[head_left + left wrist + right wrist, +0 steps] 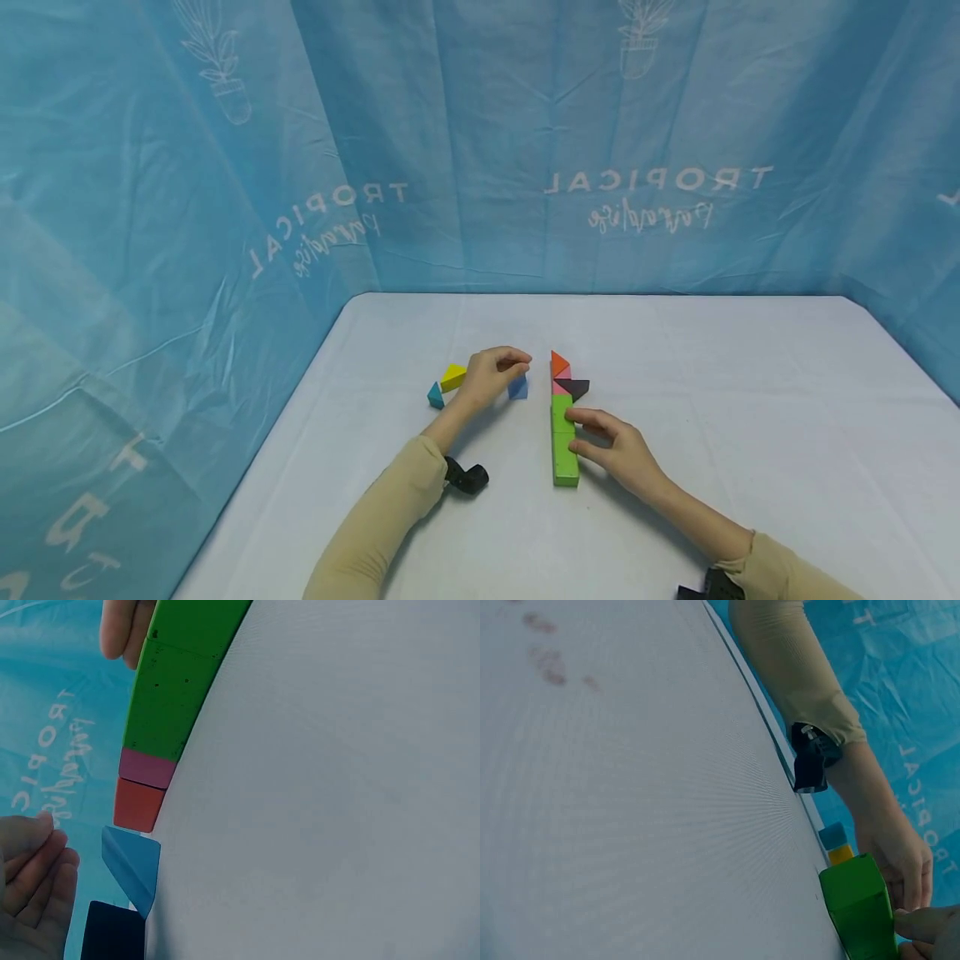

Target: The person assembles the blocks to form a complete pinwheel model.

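Note:
In the head view, my right hand (618,450) touches the right side of a straight row of green blocks (565,450) with its fingertips and thumb. Beyond them the row continues with pink triangular pieces (558,387) and an orange triangle (558,364). A dark trapezoid block (574,388) sits against the row's right side. My left hand (491,375), fingers loosely bent, hovers near a blue block (518,388) left of the row. In the left wrist view, nothing shows between the left hand's (37,881) fingers. The blue block (135,862) stands apart from them.
Left of my left hand lie a yellow block (453,377) and a teal triangle (435,396). A dark flat-sided piece (112,931) shows at the bottom of the left wrist view. White cloth (712,358) covers the table, with blue curtains (480,150) behind and beside it.

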A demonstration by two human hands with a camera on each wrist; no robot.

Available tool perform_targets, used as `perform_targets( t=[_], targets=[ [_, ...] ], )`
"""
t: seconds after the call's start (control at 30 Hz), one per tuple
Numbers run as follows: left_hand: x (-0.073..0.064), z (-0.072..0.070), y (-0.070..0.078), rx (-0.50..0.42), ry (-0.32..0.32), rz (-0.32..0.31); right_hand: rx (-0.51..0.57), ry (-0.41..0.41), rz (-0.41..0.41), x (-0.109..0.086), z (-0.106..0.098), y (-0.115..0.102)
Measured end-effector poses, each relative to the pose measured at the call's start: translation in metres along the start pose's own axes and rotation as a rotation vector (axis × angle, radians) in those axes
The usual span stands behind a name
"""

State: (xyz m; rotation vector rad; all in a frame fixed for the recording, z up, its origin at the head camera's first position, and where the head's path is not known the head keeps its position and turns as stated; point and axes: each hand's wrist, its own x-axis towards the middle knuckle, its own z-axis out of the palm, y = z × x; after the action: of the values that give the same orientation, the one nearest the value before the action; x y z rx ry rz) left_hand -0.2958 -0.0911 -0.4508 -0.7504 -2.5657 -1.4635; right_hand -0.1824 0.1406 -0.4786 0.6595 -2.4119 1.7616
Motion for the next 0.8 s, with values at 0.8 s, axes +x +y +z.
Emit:
perform_targets(
  t=[0.8],
  targets=[
    [-0.02,0.005,-0.018,0.201,-0.082,0.046,0.018,-0.014,0.043,-0.001,-0.001,-0.016]
  ],
)
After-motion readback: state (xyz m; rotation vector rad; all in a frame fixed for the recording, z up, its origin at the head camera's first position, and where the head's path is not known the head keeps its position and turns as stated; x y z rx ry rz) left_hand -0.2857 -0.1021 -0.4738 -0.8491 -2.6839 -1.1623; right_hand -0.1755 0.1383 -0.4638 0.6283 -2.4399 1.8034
